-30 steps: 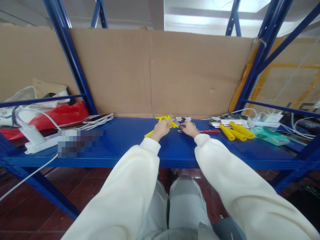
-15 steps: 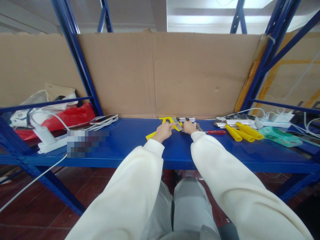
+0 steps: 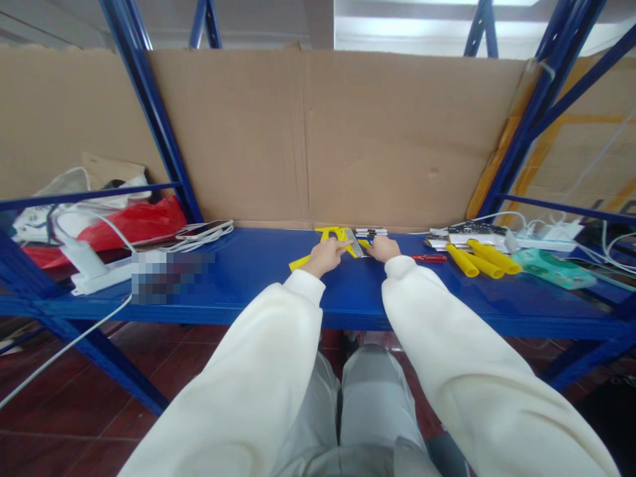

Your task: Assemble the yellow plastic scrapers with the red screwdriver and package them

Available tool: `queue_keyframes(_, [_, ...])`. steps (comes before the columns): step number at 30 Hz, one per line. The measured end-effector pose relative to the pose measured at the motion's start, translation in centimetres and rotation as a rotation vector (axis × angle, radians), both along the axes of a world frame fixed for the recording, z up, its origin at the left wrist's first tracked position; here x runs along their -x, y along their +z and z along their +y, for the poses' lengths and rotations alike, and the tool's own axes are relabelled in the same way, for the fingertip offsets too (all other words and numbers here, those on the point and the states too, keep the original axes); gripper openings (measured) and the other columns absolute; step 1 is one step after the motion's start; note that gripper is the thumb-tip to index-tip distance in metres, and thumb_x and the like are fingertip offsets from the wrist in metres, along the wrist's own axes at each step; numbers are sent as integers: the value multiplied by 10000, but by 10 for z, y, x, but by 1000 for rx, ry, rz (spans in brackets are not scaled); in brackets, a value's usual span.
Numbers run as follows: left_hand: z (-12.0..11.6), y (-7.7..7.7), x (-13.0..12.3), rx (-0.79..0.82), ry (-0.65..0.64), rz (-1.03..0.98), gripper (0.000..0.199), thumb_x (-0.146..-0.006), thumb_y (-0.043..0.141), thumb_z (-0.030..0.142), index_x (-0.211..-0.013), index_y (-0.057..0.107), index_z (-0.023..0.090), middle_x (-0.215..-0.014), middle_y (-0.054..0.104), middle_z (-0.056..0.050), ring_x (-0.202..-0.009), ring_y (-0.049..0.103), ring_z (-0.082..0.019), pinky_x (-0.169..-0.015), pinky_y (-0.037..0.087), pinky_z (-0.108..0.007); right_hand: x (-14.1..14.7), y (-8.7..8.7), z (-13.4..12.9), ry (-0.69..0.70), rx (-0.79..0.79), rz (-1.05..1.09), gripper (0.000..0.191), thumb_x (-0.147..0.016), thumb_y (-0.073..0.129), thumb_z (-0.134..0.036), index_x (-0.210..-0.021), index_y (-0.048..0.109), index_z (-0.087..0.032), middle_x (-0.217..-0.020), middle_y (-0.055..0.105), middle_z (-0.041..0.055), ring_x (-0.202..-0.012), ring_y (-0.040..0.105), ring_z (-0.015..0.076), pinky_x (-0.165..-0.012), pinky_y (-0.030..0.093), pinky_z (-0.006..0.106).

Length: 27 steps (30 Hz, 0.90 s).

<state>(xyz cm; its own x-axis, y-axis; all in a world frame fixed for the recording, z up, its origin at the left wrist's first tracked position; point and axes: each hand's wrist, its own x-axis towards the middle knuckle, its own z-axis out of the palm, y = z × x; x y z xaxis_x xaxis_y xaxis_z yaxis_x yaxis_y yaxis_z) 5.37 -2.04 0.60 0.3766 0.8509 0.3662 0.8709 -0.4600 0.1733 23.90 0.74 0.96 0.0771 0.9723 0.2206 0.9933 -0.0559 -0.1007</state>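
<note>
My left hand is closed around a yellow tool on the blue shelf, its index finger stretched along it. The tool's yellow head shows beyond the fingers, with a flat grey metal plate at its right side. My right hand is just right of the plate, fingers curled together. A small yellow piece shows at its fingertips; what the fingers hold is too small to make out. To the right of that hand lies a red-handled screwdriver. Black-and-white strips lie behind the hands.
Several yellow tubes lie on the right, beside a green packet and white power strips with cables. A white power strip and coiled white cable are on the left. Cardboard stands along the back between blue posts.
My right hand has shifted slightly right, and its sleeve now covers part of the screwdriver's shaft. My left hand stays on the yellow tool. The view has tilted a little.
</note>
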Motion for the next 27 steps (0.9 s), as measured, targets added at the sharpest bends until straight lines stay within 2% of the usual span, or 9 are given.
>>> queue_keyframes(4, [-1,1,0,4,-1,12,446,-993,450,263,-1415,552,363,-1221,654,-54,-1137,618,-214,-953,481,-280,-13,-1,1,-71,-104,207,334,-865,589,-335,-1060,742,-111,-1062,740,193,-1069,685,298,-846,502,324])
queue_keyframes(10, [-1,0,0,-1,-3,15,445,-988,449,258,-1407,565,353,-1231,659,-53,-1125,620,-218,-939,489,-284,-28,-2,5,-129,-371,483,255,-830,564,-235,-956,747,-109,-1000,747,185,-979,695,286,-804,506,320])
queue_keyframes(14, [1,0,0,0,-2,25,442,-994,424,251,-1398,577,344,-1239,655,-61,-1116,629,-225,-944,490,-296,-31,-5,10,-72,-505,598,155,-802,573,-227,-834,700,-144,-951,744,158,-943,687,270,-822,510,329])
queue_keyframes(18, [3,-3,0,-1,-25,30,454,-989,432,232,-1412,563,337,-1287,640,-58,-1164,611,-221,-971,475,-289,-30,-6,17,-14,-595,854,98,-820,569,-250,-740,574,-193,-828,719,101,-868,679,236,-783,531,325])
queue_keyframes(20, [3,-4,0,0,-32,35,458,-989,434,234,-1421,554,324,-1298,636,-62,-1188,600,-222,-976,472,-286,-28,-4,19,10,-590,1059,145,-849,575,-272,-741,496,-215,-748,689,60,-765,677,199,-699,544,295])
queue_keyframes(23, [4,-4,-1,-1,-37,42,458,-991,431,238,-1428,547,311,-1292,634,-73,-1198,597,-228,-978,471,-294,-23,-1,15,96,-467,1358,215,-914,561,-330,-796,408,-236,-629,624,-14,-532,615,130,-534,518,238])
queue_keyframes(25, [4,-4,-1,-4,-44,49,455,-991,429,234,-1423,553,304,-1267,636,-80,-1186,604,-229,-975,471,-299,-19,0,9,138,-368,1436,233,-945,546,-348,-814,386,-240,-567,579,-47,-417,535,97,-437,461,200])
queue_keyframes(27, [3,-4,-1,-7,-51,59,454,-989,433,231,-1422,554,302,-1239,638,-85,-1167,613,-229,-968,473,-304,-14,1,3,163,-290,1426,238,-954,548,-326,-799,392,-235,-524,534,-67,-351,442,70,-362,379,169])
